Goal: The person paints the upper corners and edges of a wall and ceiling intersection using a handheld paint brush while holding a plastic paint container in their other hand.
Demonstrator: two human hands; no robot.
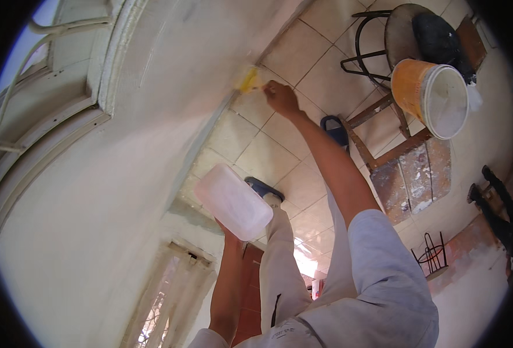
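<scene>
Left hand (231, 236) grips white plastic container (234, 201) from below, kept ready; right hand (281, 97) clamps yellow sponge (248, 79) against the wall (123, 174) base, far.

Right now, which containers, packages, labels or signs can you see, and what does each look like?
Translucent white plastic container: boxy, plain, held up by the left hand.
Bucket: round, orange outside, white inside, resting on a wooden stool, right of the right hand.
No labels, signs or screens can be made out.
</scene>
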